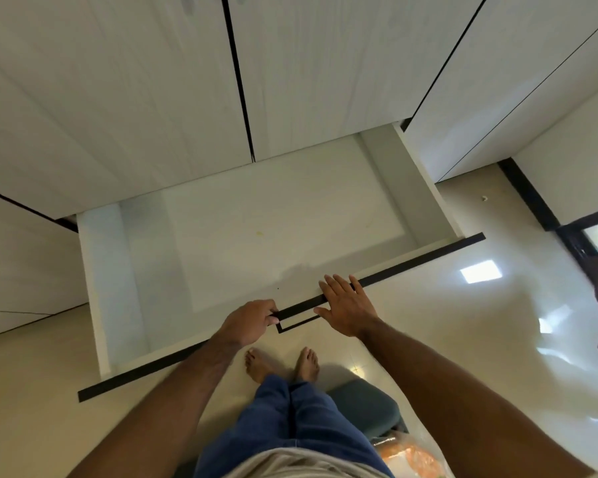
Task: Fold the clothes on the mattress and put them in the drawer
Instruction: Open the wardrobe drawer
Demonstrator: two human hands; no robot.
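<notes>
A wide white drawer (97, 270) stands pulled out from the bottom of a white wardrobe, and nothing lies inside it. Its front edge is a black strip with a black handle (297, 322) at the middle. My left hand (249, 322) grips the left end of that handle with curled fingers. My right hand (346, 307) rests flat, fingers straight, on the black front edge just right of the handle. No clothes or mattress show in the head view.
White wardrobe doors (118, 98) rise behind the drawer. My bare feet (283, 365) stand on a glossy pale floor in front of it. A teal cushioned stool (363, 405) and a clear plastic bag with orange contents (411, 457) sit at my right.
</notes>
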